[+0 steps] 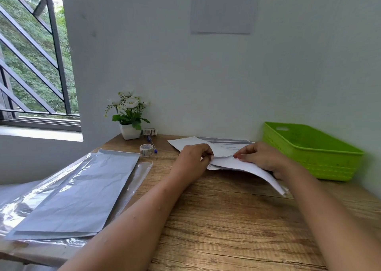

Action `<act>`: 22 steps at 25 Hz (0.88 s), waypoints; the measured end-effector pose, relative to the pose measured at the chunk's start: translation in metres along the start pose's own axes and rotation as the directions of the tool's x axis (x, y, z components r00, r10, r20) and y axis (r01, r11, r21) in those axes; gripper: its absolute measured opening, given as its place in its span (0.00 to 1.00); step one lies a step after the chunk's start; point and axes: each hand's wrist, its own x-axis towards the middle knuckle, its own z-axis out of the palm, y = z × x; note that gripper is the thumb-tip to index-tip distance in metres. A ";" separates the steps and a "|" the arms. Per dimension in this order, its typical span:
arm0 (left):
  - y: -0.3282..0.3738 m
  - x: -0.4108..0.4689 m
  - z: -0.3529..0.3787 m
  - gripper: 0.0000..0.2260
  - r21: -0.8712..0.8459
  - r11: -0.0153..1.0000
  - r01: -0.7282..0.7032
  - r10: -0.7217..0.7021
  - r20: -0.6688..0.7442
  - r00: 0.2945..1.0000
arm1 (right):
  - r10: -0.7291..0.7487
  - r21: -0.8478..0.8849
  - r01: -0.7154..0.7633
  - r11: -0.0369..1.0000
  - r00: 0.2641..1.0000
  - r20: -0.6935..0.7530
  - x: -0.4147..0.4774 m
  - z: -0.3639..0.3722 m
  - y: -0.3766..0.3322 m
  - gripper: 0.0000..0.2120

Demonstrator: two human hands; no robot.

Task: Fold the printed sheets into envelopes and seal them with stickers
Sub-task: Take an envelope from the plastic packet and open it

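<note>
A stack of white printed sheets (224,147) lies at the far side of the wooden desk (226,219), near the wall. My left hand (193,157) pinches the near edge of the top sheet. My right hand (261,157) grips the same sheets (255,170) from the right, lifting their near right corner off the desk so the paper bends. A roll of patterned sticker tape (146,150) sits left of the sheets, and a second roll (149,132) stands by the wall.
A green plastic basket (309,153) stands at the right, close to my right hand. A white potted plant (129,116) and a blue pen (152,144) are at the back left. Grey paper in clear plastic wrap (78,194) covers the desk's left side.
</note>
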 end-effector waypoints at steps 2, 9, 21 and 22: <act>0.004 -0.001 0.002 0.05 -0.013 1.000 -0.014 0.014 0.014 1.000 | -0.028 -0.032 0.023 0.999 0.989 -0.148 0.004 0.013 0.001 0.02; 0.007 -0.001 0.001 0.06 0.028 0.999 0.022 -0.020 -0.080 0.997 | 0.181 0.233 -0.212 0.949 0.972 0.148 -0.012 -0.003 -0.016 0.19; 0.000 0.002 0.000 0.06 0.096 0.992 0.087 -0.071 -0.158 0.985 | -0.005 0.305 -0.100 0.947 0.945 0.326 -0.031 -0.029 -0.027 0.09; 0.001 0.002 0.001 0.06 0.094 0.992 0.084 -0.068 -0.159 0.985 | -0.020 0.277 -0.060 0.959 0.961 0.274 -0.028 -0.024 -0.026 0.07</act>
